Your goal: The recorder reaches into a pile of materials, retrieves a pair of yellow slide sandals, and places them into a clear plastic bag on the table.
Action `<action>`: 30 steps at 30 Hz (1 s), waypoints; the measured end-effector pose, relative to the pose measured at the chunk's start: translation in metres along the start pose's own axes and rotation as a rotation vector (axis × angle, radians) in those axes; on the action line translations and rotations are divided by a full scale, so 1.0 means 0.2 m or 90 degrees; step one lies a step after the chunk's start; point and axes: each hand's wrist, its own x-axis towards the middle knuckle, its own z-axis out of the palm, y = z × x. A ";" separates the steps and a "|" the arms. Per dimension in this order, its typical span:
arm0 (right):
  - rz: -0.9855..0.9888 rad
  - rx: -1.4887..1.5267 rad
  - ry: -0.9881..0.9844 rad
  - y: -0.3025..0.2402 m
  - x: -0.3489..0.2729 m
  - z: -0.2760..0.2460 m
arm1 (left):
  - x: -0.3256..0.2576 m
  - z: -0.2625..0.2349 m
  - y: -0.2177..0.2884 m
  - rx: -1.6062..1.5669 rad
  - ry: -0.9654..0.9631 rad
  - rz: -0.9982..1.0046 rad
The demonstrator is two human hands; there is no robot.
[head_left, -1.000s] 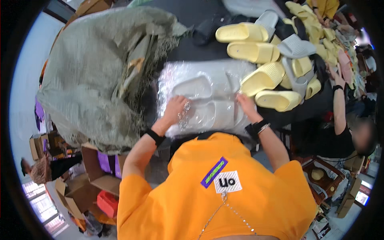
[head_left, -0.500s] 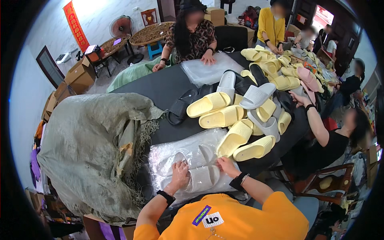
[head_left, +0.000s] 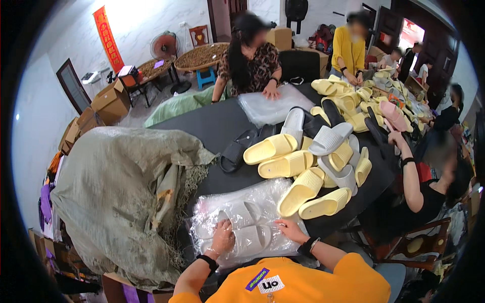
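A pair of light grey slippers [head_left: 251, 238] lies side by side in a clear plastic bag [head_left: 207, 206] at the table's near edge. My left hand [head_left: 221, 238] is closed at the slippers' left part, under what looks like shiny plastic; its fingertips are partly hidden. At the bag's right side, my right hand [head_left: 293, 231] pinches the plastic between thumb and fingers. More clear bags lie flat beneath. Just beyond my right hand, yellow slippers [head_left: 326, 202] and a grey slipper [head_left: 331, 139] lie in a loose pile.
A large grey-green woven sack [head_left: 121, 177] stands at the left. Black slippers [head_left: 237, 150] lie on the dark tabletop [head_left: 202, 113]. Across it, a person leans on a stack of clear bags [head_left: 273, 103]. Another person at the right holds a black slipper [head_left: 374, 129]. Cardboard boxes [head_left: 111, 101] stand behind.
The whole view has shifted a little, with the table lower in it. My hands stay at the bagged slippers. The person at the right now holds up a black slipper.
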 end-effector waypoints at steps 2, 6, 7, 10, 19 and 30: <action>-0.038 -0.060 0.039 0.02 0.00 0.01 | -0.02 0.04 -0.07 -0.057 -0.004 0.031; -0.035 -0.029 0.108 0.10 0.02 -0.02 | -0.15 0.01 -0.25 0.015 -0.041 -0.079; -0.031 -0.015 0.111 0.10 0.02 -0.03 | -0.20 0.05 -0.33 0.138 -0.051 -0.095; -0.017 -0.010 0.113 0.07 0.03 -0.03 | -0.36 0.15 -0.62 0.022 0.049 -0.200; 0.012 0.001 0.158 0.09 0.02 -0.06 | -0.36 -0.30 -0.63 -0.354 0.349 -0.338; -0.250 -0.288 0.188 0.08 0.08 -0.02 | 0.03 -0.94 -0.31 -0.399 0.580 -0.302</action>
